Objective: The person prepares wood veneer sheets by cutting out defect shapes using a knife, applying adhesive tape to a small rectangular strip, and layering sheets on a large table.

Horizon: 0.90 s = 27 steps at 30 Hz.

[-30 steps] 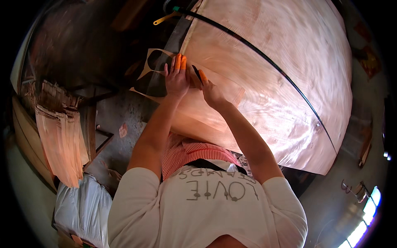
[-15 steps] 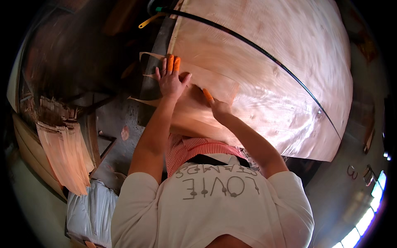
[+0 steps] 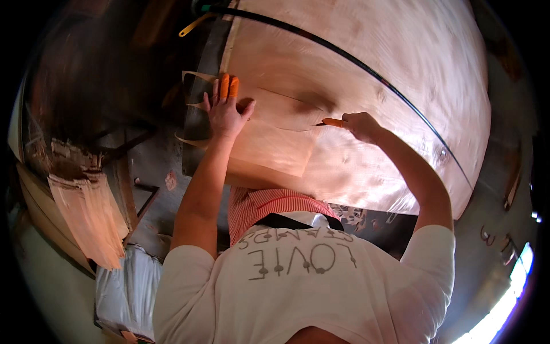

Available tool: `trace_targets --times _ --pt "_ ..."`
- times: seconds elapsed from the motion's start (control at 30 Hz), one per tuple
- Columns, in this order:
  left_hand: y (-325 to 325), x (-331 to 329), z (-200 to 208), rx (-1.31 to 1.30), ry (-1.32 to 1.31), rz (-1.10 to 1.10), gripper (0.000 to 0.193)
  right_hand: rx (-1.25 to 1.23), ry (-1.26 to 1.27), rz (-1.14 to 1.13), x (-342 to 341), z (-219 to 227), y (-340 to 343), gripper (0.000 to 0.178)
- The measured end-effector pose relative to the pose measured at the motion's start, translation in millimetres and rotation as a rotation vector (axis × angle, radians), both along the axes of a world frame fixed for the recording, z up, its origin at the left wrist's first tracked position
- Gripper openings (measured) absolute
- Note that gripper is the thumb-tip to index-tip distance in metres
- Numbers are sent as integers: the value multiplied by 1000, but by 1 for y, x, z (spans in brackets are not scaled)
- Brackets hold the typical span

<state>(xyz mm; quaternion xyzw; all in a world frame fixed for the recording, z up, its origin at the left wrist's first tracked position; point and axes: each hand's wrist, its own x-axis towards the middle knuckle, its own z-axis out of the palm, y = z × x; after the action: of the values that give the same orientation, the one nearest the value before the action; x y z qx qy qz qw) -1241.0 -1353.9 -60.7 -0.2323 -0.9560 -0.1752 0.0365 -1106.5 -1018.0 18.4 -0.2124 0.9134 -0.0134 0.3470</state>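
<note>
My left hand lies flat with fingers spread on a thin wood veneer piece, near its left end. Orange covers sheathe two of its fingers. My right hand is closed around a small knife, its dark tip pointing left at the veneer's right end; the handle is mostly hidden in the fingers. An orange cover is on the index finger. A thin cut line runs across the veneer towards the tip. Beneath lies a large pale wood sheet. Narrow veneer ends stick out past its left edge.
A black flexible rod arches over the wood sheet. Near its upper left end is a yellow handle. At the left hang torn veneer strips above a whitish plastic-wrapped bundle. A metal frame stands beside them.
My right hand has moved right with the knife, from near my left hand to the veneer's right end. A cut line now shows behind it. My left hand stays pressed on the veneer.
</note>
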Motion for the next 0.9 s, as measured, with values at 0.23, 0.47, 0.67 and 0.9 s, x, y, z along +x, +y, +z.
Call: trace_targets --times 0.23,0.47,0.67,0.9 --pt "-5 0 3 58 -19 12 67 -168 222 -69 -83 -18 -86 70" --pt "-7 1 2 158 -27 43 67 -260 286 -5 -137 -32 -128 64" --pt "-9 1 4 150 -38 41 69 -189 201 -207 -108 -32 -118 58" --pt "1 8 -10 6 76 -279 48 -165 267 -311 -71 -42 -104 54"
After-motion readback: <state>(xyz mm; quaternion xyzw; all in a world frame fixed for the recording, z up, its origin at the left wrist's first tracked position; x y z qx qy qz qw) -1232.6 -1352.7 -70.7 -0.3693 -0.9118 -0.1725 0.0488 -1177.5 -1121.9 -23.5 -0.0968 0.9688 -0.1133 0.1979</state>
